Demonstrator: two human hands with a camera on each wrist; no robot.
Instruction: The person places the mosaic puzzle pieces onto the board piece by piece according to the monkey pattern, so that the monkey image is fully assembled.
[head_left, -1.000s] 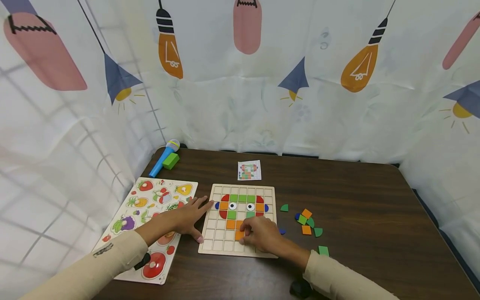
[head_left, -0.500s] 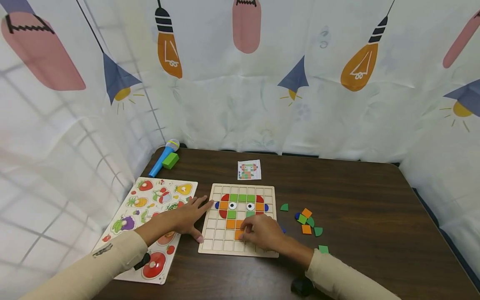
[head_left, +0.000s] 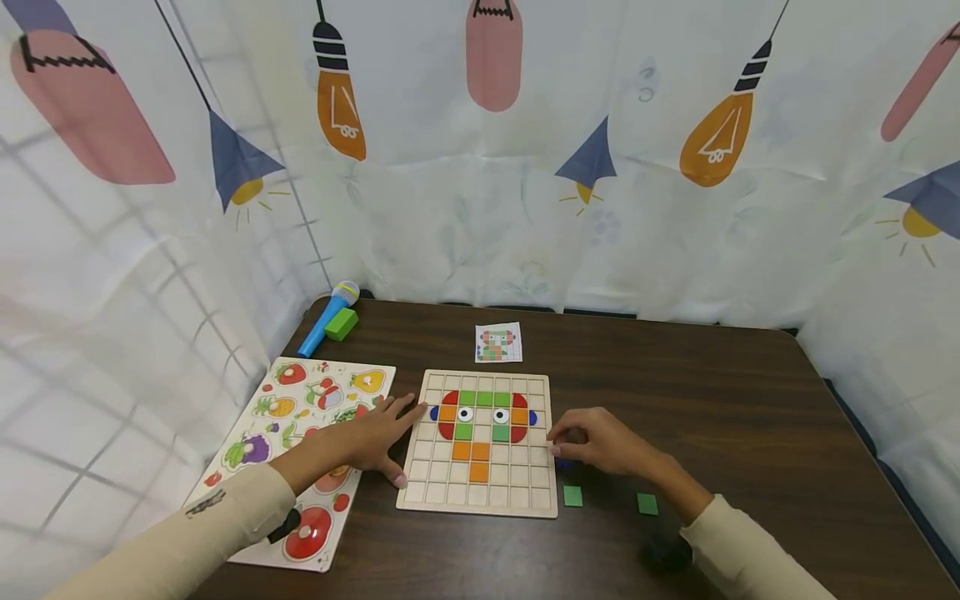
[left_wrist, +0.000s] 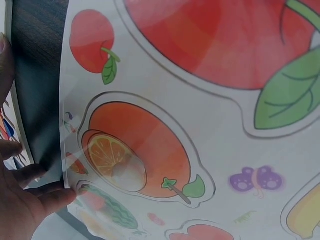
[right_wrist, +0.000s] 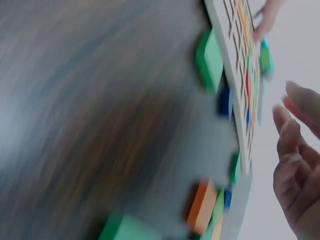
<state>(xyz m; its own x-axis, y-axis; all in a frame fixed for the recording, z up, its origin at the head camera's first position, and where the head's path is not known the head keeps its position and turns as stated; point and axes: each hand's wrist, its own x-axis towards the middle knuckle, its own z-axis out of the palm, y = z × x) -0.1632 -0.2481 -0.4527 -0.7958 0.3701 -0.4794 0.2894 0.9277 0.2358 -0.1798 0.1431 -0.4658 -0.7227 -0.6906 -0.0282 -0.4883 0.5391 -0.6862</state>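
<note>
A wooden grid board (head_left: 444, 493) lies on the table, partly filled with coloured tiles. Red, green, orange and blue pieces form a face with two eye tiles, and three orange squares (head_left: 479, 472) sit below it. My left hand (head_left: 378, 437) spreads its fingers along the board's left edge. Just past the right edge hovers my right hand (head_left: 607, 442), fingers bent and nothing seen between them; it hides most of the loose pieces in the head view. The right wrist view shows a green piece (right_wrist: 209, 61), a blue one (right_wrist: 226, 103) and an orange block (right_wrist: 201, 207) there.
A fruit picture board (head_left: 255, 479) lies under my left forearm. Behind the grid board is a small printed pattern card (head_left: 498, 342). A blue toy microphone (head_left: 327, 320) and a green block (head_left: 341, 324) lie at the back left. Green squares (head_left: 573, 497) lie front right.
My right hand has left the lowest orange square and moved right, beyond the board's edge. That orange square stays in its cell. My left hand has kept its place.
</note>
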